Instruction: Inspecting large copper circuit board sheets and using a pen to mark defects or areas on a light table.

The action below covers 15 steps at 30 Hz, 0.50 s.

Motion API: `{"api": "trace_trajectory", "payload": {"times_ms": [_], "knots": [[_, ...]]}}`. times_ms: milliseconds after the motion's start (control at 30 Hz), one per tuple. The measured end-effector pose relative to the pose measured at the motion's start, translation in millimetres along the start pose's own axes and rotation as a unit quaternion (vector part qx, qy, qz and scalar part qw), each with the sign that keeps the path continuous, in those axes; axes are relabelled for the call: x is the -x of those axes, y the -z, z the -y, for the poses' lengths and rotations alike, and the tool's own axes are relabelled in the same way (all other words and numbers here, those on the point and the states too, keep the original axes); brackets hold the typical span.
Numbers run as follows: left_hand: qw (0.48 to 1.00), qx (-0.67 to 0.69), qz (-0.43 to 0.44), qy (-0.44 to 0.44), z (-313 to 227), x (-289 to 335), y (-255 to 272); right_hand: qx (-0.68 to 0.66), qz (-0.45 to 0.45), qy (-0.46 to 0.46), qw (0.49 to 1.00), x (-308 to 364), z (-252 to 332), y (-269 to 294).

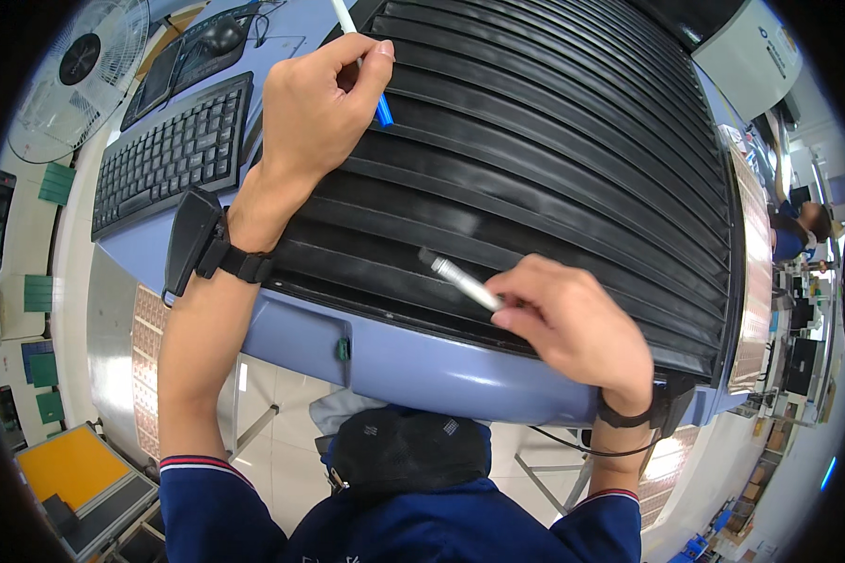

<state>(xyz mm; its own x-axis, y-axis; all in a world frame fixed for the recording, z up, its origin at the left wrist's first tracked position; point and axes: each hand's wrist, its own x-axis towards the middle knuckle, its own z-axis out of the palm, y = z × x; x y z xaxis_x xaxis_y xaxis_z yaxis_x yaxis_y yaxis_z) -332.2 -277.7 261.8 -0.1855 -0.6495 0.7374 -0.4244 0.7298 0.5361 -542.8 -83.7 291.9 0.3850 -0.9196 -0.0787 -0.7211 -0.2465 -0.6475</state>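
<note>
My left hand [317, 105] is closed around a slim white marker [345, 16] with a blue lower end. It is held over the far left part of a black ribbed surface [535, 141]. Nearer to me, my right hand [563, 314] pinches a second white marker [467, 282] between thumb and fingers. This one tilts up and to the left, and its dark end is blurred, so I cannot tell whether that is a cap or a tip. It is above the near ridges, and contact with them cannot be made out.
A blue-grey machine edge [422, 361] borders the ribbed surface in front of me. Left of it are a black keyboard [174, 155], a mouse [222, 35] and a fan [78, 61]. A black cable [573, 450] runs from my right wrist. Another person [798, 225] is far right.
</note>
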Motion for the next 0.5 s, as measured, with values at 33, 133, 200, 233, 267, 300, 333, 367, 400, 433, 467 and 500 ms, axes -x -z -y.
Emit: {"api": "trace_trajectory", "payload": {"times_ms": [33,133,200,233,267,300,333,367,400,433,467,500], "knots": [[1.000,0.000,-0.002,0.002,1.5,-0.7,-1.3,-0.067,-0.024,-0.055,0.996,-1.3,3.4,9.9],[1.000,-0.018,0.015,0.021,4.6,-1.2,1.3,-0.307,-0.098,-0.149,0.935,-1.4,-10.1,11.6],[0.998,-0.037,0.034,0.041,6.7,-1.0,2.7,-0.274,-0.097,-0.148,0.945,-4.3,-11.0,12.4],[0.999,-0.029,0.013,0.020,8.0,-0.1,-0.3,-0.273,-0.093,-0.155,0.945,-3.7,-11.2,15.1],[1.000,-0.021,-0.009,0.000,8.4,0.1,-1.9,-0.279,-0.102,-0.139,0.945,-1.2,-10.4,18.2],[0.996,-0.067,0.046,0.024,7.8,1.0,3.2,-0.285,-0.110,-0.122,0.944,1.6,-9.6,20.4],[0.996,-0.065,0.045,0.031,5.4,-0.9,3.2,-0.319,-0.156,-0.137,0.925,6.2,-7.9,22.8],[0.997,-0.058,0.045,0.013,2.5,-2.4,1.5,-0.298,-0.154,-0.140,0.932,9.6,-11.7,27.3],[0.998,-0.050,0.045,-0.006,0.9,-2.4,0.0,-0.276,-0.153,-0.143,0.938,11.5,-15.2,30.5],[0.998,-0.044,0.042,-0.012,2.4,-3.3,1.2,-0.230,-0.137,-0.126,0.955,7.5,-15.8,27.1],[0.998,-0.045,0.039,-0.008,3.0,-3.3,2.5,-0.184,-0.122,-0.108,0.969,3.2,-15.2,24.8],[0.998,-0.048,0.028,-0.012,2.9,-3.2,3.9,-0.163,-0.073,-0.106,0.978,0.8,-13.0,27.2]]}}
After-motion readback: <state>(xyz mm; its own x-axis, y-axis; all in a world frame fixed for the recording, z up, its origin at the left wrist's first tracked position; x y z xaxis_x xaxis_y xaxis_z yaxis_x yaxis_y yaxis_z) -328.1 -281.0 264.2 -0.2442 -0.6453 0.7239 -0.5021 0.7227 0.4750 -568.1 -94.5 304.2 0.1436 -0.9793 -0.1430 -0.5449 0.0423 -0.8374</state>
